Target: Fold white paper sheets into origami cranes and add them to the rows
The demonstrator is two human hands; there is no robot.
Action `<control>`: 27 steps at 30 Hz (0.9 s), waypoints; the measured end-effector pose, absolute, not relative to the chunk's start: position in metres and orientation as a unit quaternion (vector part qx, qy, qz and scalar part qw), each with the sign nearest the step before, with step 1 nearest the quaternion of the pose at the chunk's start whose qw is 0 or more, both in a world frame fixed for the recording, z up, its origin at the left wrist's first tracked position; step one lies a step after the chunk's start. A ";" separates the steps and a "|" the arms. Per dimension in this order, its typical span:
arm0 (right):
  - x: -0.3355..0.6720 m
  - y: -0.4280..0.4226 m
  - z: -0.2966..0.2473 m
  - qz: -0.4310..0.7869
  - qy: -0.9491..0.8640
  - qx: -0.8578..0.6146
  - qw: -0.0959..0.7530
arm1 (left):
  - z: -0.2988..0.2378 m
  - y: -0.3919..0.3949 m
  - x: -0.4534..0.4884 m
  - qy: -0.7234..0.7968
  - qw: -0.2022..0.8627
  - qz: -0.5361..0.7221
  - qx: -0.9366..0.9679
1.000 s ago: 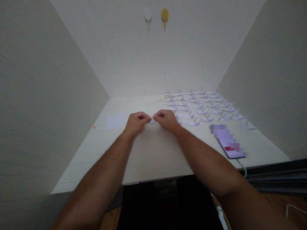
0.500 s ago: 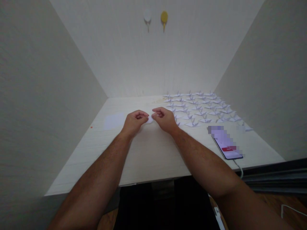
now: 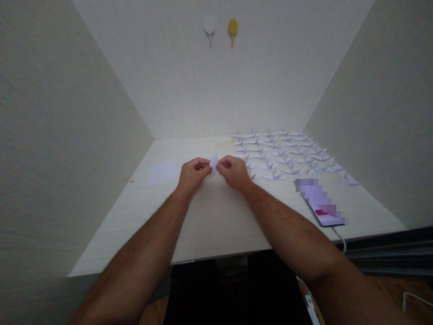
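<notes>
Small paper piece (image 3: 213, 161), partly folded, stands upright just above the pale table (image 3: 216, 221), pinched from either side by the fingertips of the left hand (image 3: 192, 174) and the right hand (image 3: 235, 171). A phone (image 3: 323, 204) on its cable lies nearer, at the right. One flat sheet (image 3: 163, 172) waits unfolded to the left. Beyond the hands, rows of finished paper cranes (image 3: 280, 153) fill the far right corner, suggesting most of the folding is done. Two hooks (image 3: 232, 27) hang on the back wall.
</notes>
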State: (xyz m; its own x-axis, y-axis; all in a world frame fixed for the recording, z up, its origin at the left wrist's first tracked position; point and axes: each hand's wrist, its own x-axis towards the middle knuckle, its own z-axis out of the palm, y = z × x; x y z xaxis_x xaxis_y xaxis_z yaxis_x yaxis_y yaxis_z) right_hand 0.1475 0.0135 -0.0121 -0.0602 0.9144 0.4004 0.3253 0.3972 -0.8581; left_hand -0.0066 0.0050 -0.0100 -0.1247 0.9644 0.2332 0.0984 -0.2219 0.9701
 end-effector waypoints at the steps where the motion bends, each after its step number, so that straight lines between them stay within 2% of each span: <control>1: 0.148 0.013 -0.012 0.287 -0.669 -0.464 0.505 | -0.009 0.004 -0.006 0.494 0.383 0.562 0.541; 14: 0.148 0.010 -0.009 0.240 -0.693 -0.467 0.494 | -0.006 0.002 -0.007 0.510 0.397 0.534 0.545; 20: 0.149 0.008 -0.010 0.163 -0.729 -0.470 0.471 | -0.008 0.001 -0.007 0.521 0.418 0.492 0.558; 27: 0.150 0.007 -0.012 0.081 -0.781 -0.439 0.436 | -0.007 -0.001 0.002 0.546 0.400 0.518 0.523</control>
